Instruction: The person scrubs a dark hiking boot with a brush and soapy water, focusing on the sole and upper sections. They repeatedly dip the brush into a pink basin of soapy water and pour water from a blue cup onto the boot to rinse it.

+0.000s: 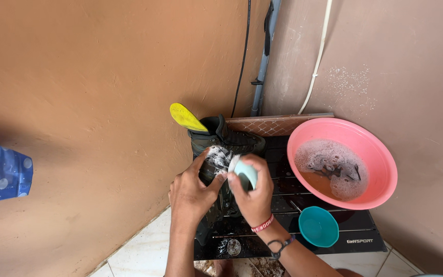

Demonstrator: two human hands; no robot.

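Here the left hand [193, 192] clasps the soapy dark green hiking boot [221, 154] standing on a black slatted mat [355, 225], while the right hand's [252, 192] curled fingers grip a pale teal scrubbing brush [245, 172] against it.

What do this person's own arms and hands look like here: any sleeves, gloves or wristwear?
Both forearms are bare, with no sleeves or gloves in view. The left hand wears nothing. The right hand has two wristbands: a red bracelet with light lettering, and below it a dark cord band.
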